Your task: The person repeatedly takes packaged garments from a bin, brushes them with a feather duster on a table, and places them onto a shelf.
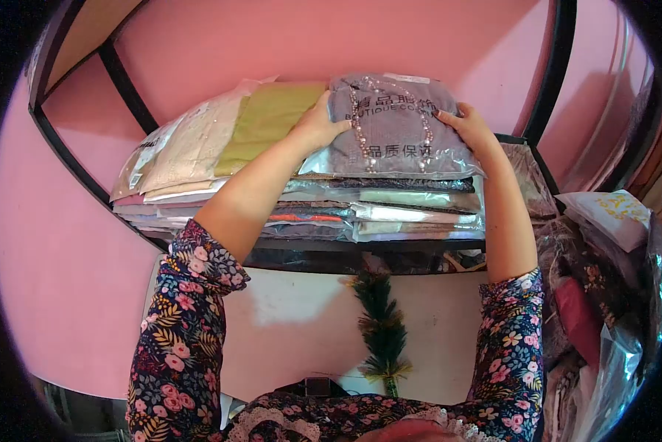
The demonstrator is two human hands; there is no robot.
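Note:
A grey garment in a clear printed plastic bag (pixel 393 136), with pink beads or pearls showing in two lines, lies on top of a stack on the shelf. My left hand (pixel 320 129) grips its left edge, thumb on the front and the other fingers partly hidden. At its upper right edge, my right hand (pixel 469 127) holds the bag with bent fingers. Left of the bag, close to my left hand, are an olive-green packed garment (pixel 264 121) and a beige packed garment (pixel 198 147). Several flat bagged garments (pixel 412 217) lie in layers underneath.
A black-framed shelf (pixel 294 245) carries the stack against a pink wall (pixel 286 44). Below it is a white surface with a green tinsel-like garland (pixel 382 331). More plastic-bagged clothes (pixel 581 295) are heaped at the right, beside my right arm.

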